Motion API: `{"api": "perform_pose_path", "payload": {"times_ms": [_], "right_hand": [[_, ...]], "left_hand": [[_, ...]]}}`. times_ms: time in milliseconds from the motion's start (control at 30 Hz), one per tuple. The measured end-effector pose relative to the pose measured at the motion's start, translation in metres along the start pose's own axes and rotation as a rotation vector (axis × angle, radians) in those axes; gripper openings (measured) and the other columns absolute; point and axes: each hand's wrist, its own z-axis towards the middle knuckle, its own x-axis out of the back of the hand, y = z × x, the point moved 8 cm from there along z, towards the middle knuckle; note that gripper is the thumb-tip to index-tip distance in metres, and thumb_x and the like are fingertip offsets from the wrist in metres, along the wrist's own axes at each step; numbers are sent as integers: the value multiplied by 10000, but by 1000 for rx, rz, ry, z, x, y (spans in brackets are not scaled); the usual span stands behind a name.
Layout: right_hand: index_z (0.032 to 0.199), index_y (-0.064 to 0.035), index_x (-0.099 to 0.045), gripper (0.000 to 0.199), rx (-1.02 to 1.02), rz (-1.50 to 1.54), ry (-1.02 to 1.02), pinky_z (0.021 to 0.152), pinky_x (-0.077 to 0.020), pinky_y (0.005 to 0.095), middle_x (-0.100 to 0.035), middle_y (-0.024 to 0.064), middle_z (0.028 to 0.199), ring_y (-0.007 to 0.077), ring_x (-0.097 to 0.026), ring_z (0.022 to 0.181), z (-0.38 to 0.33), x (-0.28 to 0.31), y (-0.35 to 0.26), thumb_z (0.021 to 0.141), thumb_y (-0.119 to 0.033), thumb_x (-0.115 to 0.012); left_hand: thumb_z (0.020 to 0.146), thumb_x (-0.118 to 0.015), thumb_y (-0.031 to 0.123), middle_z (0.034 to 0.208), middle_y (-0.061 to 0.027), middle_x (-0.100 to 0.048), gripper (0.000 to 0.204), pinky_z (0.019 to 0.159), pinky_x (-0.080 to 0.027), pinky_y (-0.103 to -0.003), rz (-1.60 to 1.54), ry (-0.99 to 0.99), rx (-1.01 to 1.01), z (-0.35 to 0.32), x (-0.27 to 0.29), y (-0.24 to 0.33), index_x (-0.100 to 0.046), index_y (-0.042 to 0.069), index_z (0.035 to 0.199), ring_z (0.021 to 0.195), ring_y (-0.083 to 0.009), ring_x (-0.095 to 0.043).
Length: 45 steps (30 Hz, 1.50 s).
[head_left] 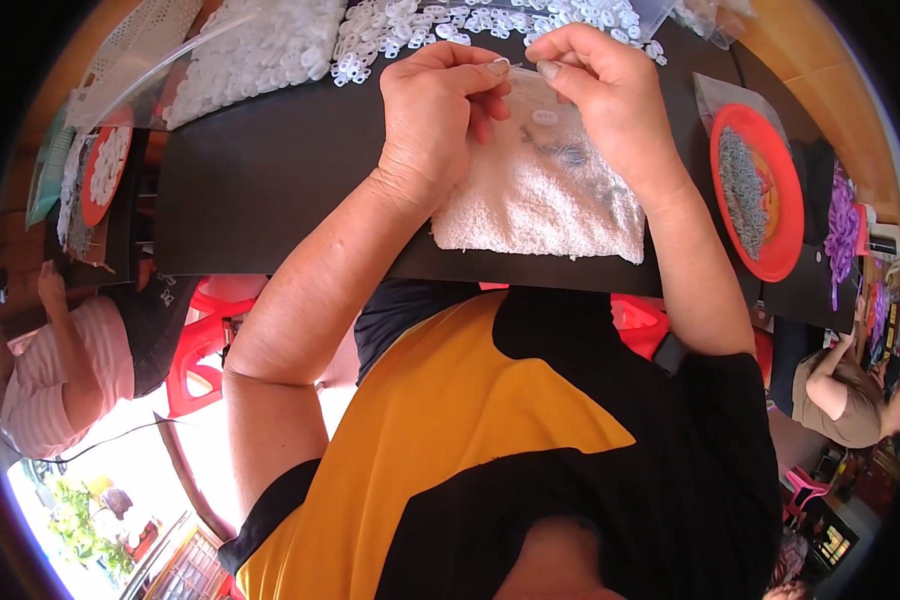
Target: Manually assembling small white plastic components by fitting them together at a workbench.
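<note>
Above a folded white towel (540, 210), both my hands are raised close together near the far side of the dark table. My left hand (435, 105) is closed, thumb and forefinger pinching a small white plastic piece (503, 62) that is mostly hidden. Just to its right, my right hand (610, 105) has thumb and forefinger curled in a pinch; what sits between them is too small to make out. On the towel below lie one white oval plastic piece (544, 117) with holes and a small cluster of thin grey bits (570, 155).
Loose white plastic pieces (400, 30) spread along the table's far side, beside a clear bag (255, 65) full of them. A red bowl (795, 220) with grey strands stands right. Another red dish (95, 200) holds white pieces at left. People (65, 370) sit on both sides.
</note>
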Motion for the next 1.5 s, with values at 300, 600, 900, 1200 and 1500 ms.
{"api": "perform_pose_path", "payload": {"times_ms": [300, 600, 900, 1200, 1500], "right_hand": [[839, -60, -662, 104, 125, -529, -102, 665, -498, 399, -663, 122, 757, 301, -646, 708, -3, 11, -4, 777, -55, -579], [820, -47, -665, 83, 221, -674, -275, 707, -494, 411, -660, 131, 780, 320, -642, 767, -12, -4, -13, 779, -102, -618], [790, -49, -609, 91, 326, -778, -323, 646, -491, 426, -628, 114, 834, 335, -625, 749, -14, -14, -15, 787, -130, -650], [850, -6, -648, 86, -198, 332, -56, 557, -408, 225, -632, 25, 728, 87, -568, 631, 3, 5, -5, 806, -72, -680], [881, 4, -663, 109, -270, 382, -31, 570, -428, 222, -652, 42, 743, 98, -591, 633, 9, 3, -6, 817, -84, -670]], "left_hand": [[818, -631, 14, 721, -111, -631, 74, 460, -414, -248, -100, -1, -1, 5, 5, 7, -629, -53, 849, 570, -158, -584], [810, -637, 14, 718, -114, -635, 73, 444, -411, -246, -94, -41, 3, 8, 2, 5, -640, -51, 841, 547, -156, -588], [834, -639, 56, 784, -118, -631, 126, 508, -425, -260, 6, -57, 24, 3, 0, 10, -615, -55, 888, 611, -166, -590], [788, -672, -19, 739, -106, -643, 69, 455, -429, -248, -106, -60, -5, -1, -3, 14, -625, -45, 832, 561, -157, -602], [833, -640, 12, 772, -116, -642, 87, 456, -419, -265, -100, -100, -42, -3, -8, 20, -600, -46, 884, 582, -171, -601]]}}
